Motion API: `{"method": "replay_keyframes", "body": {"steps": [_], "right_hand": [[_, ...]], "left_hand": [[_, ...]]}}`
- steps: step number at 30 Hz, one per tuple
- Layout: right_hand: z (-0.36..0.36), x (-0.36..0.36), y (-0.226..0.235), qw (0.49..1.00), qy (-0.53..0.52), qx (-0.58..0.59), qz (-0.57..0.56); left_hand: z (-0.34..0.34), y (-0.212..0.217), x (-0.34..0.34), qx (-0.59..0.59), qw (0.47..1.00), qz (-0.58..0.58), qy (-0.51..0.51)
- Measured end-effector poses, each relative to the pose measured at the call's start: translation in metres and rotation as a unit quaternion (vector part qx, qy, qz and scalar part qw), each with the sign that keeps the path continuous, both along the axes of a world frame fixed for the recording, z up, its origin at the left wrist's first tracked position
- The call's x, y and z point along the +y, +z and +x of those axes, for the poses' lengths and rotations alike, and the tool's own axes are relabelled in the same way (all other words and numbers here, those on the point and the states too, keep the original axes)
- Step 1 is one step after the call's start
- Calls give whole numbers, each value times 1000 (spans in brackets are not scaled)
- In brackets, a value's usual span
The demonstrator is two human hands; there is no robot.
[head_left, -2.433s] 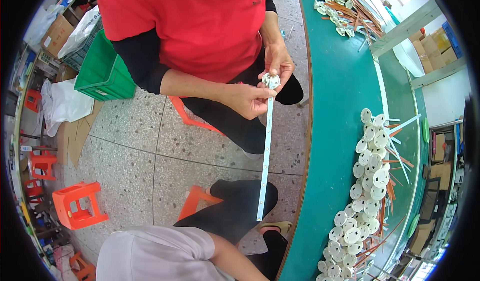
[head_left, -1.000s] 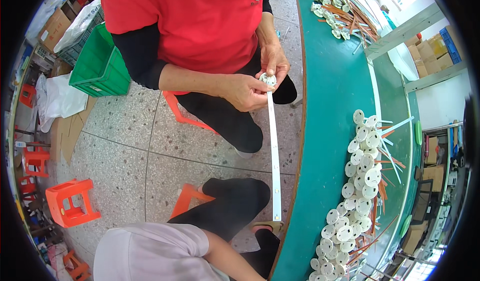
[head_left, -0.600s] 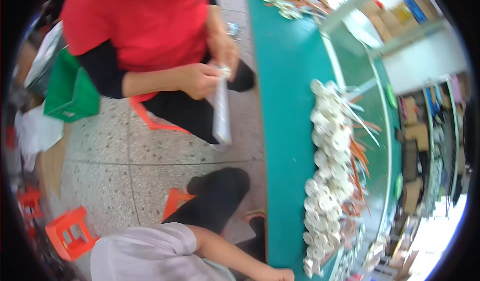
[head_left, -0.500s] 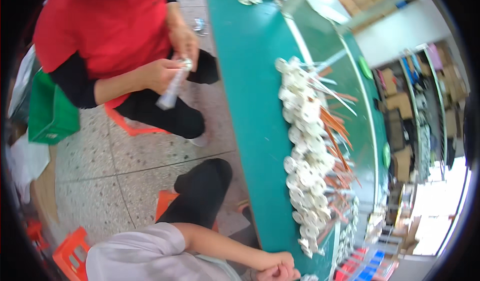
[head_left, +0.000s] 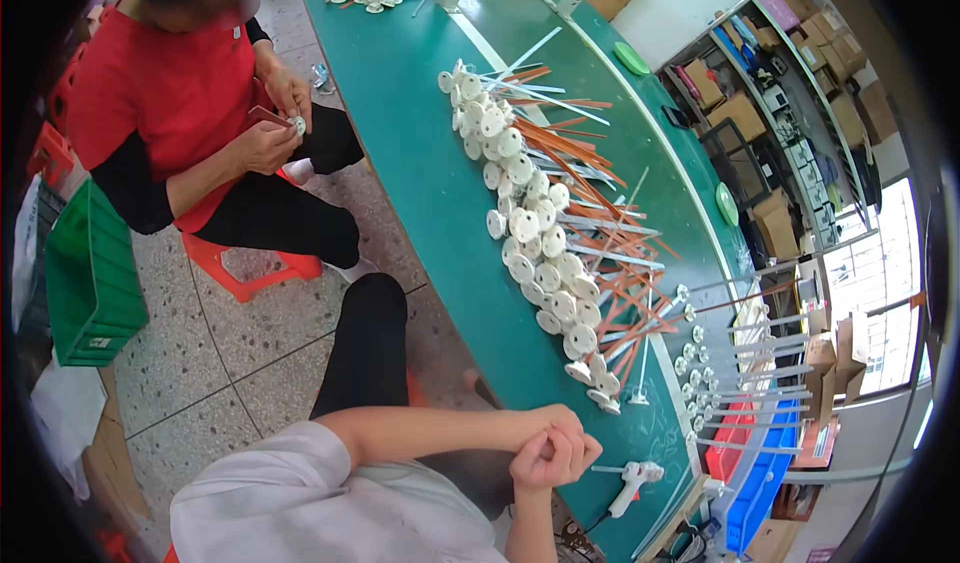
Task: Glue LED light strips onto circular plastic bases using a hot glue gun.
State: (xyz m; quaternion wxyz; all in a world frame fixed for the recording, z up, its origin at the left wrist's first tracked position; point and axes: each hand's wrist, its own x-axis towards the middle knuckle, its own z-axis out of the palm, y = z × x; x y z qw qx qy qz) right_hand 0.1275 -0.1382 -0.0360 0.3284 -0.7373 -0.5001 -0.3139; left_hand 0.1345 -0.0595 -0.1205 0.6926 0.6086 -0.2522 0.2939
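My left hand and my right hand are pressed together beside the near edge of the green table. Both have curled fingers, and no object shows in them; the inner fingers are partly hidden. Just to their right, a white glue gun lies on the table. Beyond my hands runs a long heap of white round discs with holes, attached to flat strips. These orange-brown and silvery strips point away to the right.
A co-worker in red sits at the upper left, holding a disc and reddish strip. A green crate stands on the floor. At right are more discs on pale strips, a blue bin and shelves with boxes.
My view has swung, bringing the glue gun and more of my arms into sight. My hands stay together. The co-worker's piece now shows a reddish strip where a pale one appeared.
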Motion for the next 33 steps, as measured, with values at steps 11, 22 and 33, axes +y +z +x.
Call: {"method": "replay_keyframes", "body": {"steps": [11, 22, 33], "right_hand": [[-1, 0, 1, 1000, -1, 14, 23], [70, 77, 139, 957, 55, 284, 1], [144, 185, 90, 819, 71, 541, -175]], "left_hand": [[6, 20, 28, 173, 939, 291, -65], [-4, 71, 20, 141, 948, 271, 94], [-6, 68, 19, 93, 969, 179, 142]]}}
